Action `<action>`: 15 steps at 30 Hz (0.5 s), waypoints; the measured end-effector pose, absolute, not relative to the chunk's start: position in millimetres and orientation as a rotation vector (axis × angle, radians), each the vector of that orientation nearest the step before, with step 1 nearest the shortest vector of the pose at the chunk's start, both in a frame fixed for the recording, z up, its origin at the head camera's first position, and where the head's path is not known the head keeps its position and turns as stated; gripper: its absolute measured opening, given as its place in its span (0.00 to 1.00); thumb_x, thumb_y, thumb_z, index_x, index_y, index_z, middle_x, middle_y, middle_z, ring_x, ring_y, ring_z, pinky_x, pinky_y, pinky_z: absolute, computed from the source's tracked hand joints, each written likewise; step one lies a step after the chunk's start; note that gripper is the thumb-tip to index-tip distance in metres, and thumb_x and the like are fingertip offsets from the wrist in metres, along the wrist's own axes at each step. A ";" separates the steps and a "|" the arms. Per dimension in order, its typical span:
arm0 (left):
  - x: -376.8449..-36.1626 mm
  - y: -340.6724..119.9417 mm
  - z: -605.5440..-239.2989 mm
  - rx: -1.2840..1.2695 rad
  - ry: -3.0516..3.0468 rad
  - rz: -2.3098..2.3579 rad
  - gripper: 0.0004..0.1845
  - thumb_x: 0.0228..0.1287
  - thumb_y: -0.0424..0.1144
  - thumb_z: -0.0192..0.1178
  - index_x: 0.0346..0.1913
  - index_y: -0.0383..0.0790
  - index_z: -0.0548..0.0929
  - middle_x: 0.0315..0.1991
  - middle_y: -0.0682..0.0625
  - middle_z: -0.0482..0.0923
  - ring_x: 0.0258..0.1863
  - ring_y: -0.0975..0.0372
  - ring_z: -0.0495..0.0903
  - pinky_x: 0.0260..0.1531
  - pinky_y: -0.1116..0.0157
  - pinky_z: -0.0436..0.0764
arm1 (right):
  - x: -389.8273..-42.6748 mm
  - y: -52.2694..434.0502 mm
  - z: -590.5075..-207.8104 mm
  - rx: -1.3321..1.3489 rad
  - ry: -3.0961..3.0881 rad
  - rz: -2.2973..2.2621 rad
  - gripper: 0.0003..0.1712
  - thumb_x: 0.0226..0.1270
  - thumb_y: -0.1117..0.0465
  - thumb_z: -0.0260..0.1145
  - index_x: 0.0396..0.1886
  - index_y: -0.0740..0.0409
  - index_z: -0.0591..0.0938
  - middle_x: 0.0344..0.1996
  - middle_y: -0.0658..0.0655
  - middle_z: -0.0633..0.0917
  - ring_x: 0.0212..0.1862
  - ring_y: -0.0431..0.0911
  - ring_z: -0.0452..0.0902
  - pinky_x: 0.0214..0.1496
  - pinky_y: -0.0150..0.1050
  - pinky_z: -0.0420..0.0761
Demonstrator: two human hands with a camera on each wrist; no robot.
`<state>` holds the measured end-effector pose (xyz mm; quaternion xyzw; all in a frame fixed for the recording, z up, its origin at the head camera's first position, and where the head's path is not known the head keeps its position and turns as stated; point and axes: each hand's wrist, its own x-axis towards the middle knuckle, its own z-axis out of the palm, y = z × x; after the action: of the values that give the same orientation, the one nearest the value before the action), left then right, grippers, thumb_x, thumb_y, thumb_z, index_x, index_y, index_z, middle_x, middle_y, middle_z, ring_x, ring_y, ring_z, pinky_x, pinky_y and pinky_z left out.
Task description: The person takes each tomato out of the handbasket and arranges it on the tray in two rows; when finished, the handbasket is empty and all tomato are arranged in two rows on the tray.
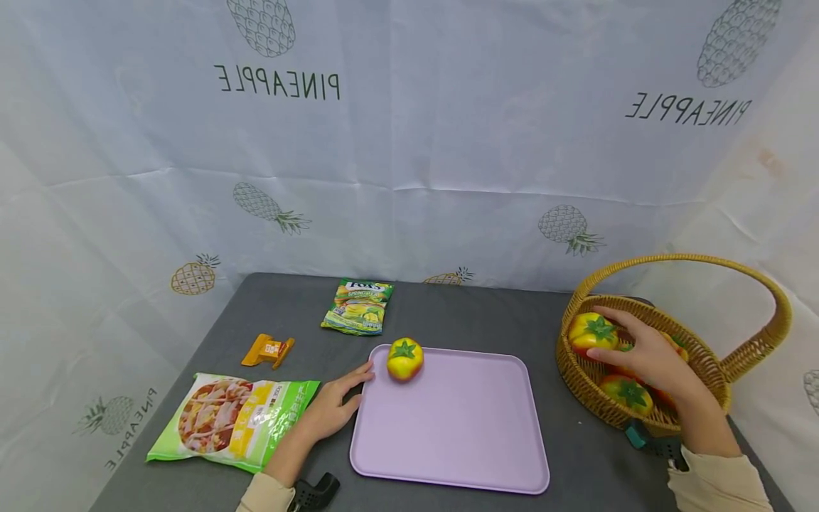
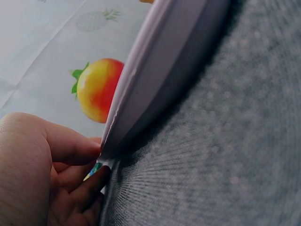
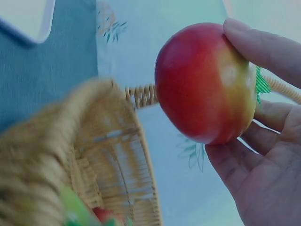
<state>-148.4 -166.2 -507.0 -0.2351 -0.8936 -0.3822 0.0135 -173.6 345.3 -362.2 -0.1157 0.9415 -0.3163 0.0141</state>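
My right hand (image 1: 645,354) grips a red-and-yellow persimmon (image 3: 204,84) with a green leafy top. Thumb and fingers lie on opposite sides of the fruit. In the head view this persimmon shows at the left inside of the wicker basket (image 1: 579,384), with more of the same fruit below it. At the upper left corner of the lilac tray (image 1: 448,427), my left hand (image 1: 333,404) reaches its extended fingers to the rim. The left wrist view shows fingertips (image 2: 96,151) right at that rim. Another persimmon (image 1: 405,359) sits upright in the tray's upper left corner.
A green-and-white food bag (image 1: 224,419) lies left of my left forearm. Beyond it are a small orange wrapped snack (image 1: 267,350) and a green-yellow candy packet (image 1: 358,307). The basket's tall handle (image 1: 678,257) arches over my right hand. A pineapple-print cloth (image 1: 409,142) hangs behind the table.
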 end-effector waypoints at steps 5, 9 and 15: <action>-148.3 -166.6 -505.5 -0.732 -2.786 -1.221 0.22 0.63 0.28 0.52 0.61 0.38 0.75 0.69 0.47 0.65 0.67 0.52 0.66 0.62 0.47 0.67 | -163.4 324.9 -374.1 -0.428 2.912 -1.195 0.39 0.61 0.58 0.67 0.70 0.57 0.63 0.54 0.60 0.72 0.41 0.35 0.73 0.37 0.29 0.80; -148.7 -166.1 -505.0 -0.746 -2.790 -1.206 0.22 0.63 0.29 0.52 0.62 0.37 0.75 0.69 0.46 0.65 0.67 0.52 0.66 0.62 0.48 0.68 | -158.7 306.4 -388.5 -0.476 2.860 -1.366 0.37 0.60 0.62 0.68 0.69 0.57 0.65 0.54 0.51 0.72 0.43 0.30 0.73 0.41 0.26 0.80; -147.8 -166.4 -505.2 -0.745 -2.777 -1.193 0.22 0.63 0.28 0.52 0.62 0.37 0.75 0.69 0.47 0.66 0.67 0.52 0.66 0.62 0.48 0.68 | -160.9 277.2 -412.7 -0.587 2.751 -1.567 0.38 0.58 0.67 0.68 0.68 0.59 0.66 0.56 0.53 0.73 0.45 0.33 0.75 0.45 0.25 0.80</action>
<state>-147.8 -166.4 -505.2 -0.2393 -0.8920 -0.3833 0.0145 -160.9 277.2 -412.7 -0.1821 0.8538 -0.4861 -0.0392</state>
